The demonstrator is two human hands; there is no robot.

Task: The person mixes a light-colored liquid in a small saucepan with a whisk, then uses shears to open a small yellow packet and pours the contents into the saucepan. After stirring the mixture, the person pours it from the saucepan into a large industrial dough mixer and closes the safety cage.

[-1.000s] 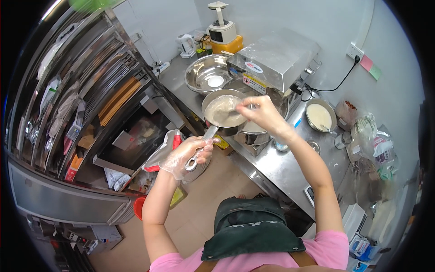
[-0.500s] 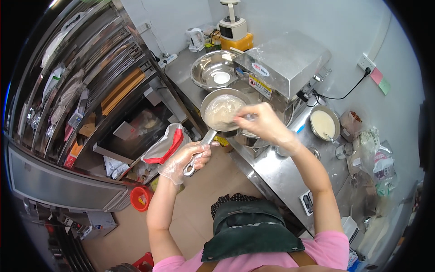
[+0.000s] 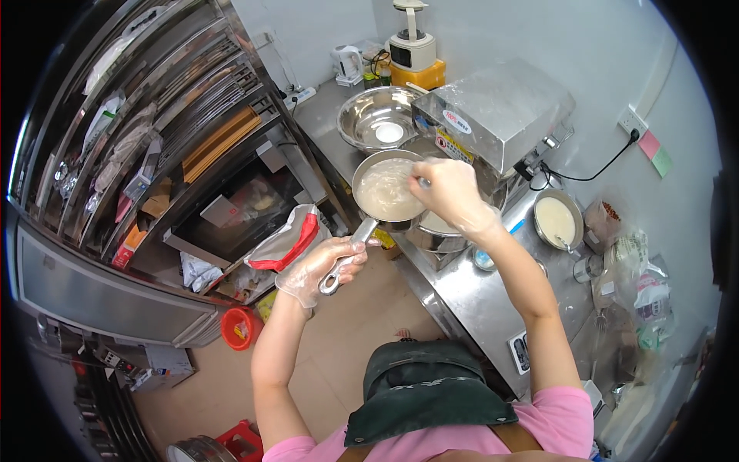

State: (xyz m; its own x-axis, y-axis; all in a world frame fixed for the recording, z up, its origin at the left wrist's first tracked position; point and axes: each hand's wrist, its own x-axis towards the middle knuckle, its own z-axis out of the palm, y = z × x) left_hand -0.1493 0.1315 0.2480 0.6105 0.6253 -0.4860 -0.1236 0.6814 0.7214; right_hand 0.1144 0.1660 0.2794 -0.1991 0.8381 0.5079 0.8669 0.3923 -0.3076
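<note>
My left hand (image 3: 322, 266), in a clear plastic glove, is closed around the metal handle of a saucepan (image 3: 392, 153). A whitish, cloudy liquid (image 3: 385, 192) with a swirled surface lies in the pan. Over the pan's right rim my right hand (image 3: 454, 194) is bent into a closed grip. Its fingers hold something I cannot make out; motion blurs the spot where they meet the liquid. Partly hidden below and to the right of the pan is a steel bowl (image 3: 440, 243), beside a large metal machine (image 3: 500, 115).
Behind the pan sits a wide steel bowl (image 3: 350, 123). To the right are a bowl of cream-coloured liquid (image 3: 556, 219), plastic bags (image 3: 650, 289) and a small scale (image 3: 520, 352) on the steel counter (image 3: 477, 296). Racks (image 3: 208, 100) stand left, with a red bin (image 3: 240, 329) on the floor.
My right hand has shifted slightly at the pan's rim, its fingers curled more tightly. The liquid's surface pattern has changed. The surroundings sit a little further right in the view. My left hand keeps its hold.
</note>
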